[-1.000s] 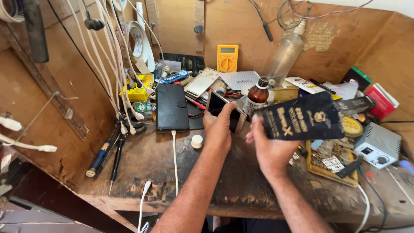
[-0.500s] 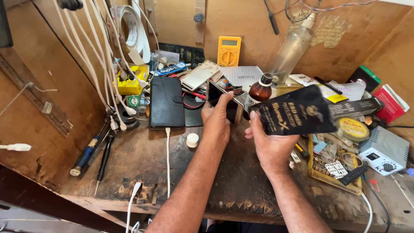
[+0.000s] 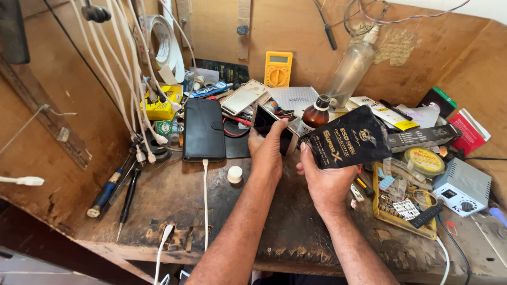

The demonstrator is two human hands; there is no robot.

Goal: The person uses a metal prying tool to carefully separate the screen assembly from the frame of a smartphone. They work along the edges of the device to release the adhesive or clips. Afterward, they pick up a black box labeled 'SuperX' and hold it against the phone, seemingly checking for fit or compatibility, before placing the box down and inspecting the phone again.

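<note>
A person's two bare forearms reach forward over a worn, scarred wooden counter crowded with repair clutter. The left hand is curled closed around a dark smartphone with a black screen, holding it tilted up off the counter, thumb on the near edge. The right hand is closed on the lower corner of a flat black foil pouch with gold lettering, pinching it between thumb and fingers so it stands up just right of the phone. Both things are held above the middle of the counter, close together.

Just behind the phone stands a small brown glass bottle with a black cap. To the left lies a black leather wallet-style case, and near it a small round white cap sits on the bare wood. A white charging cable runs toward the near edge. A yellow multimeter leans against the back wall. At far right are a grey box with a dial and a yellow tray of small parts.
</note>
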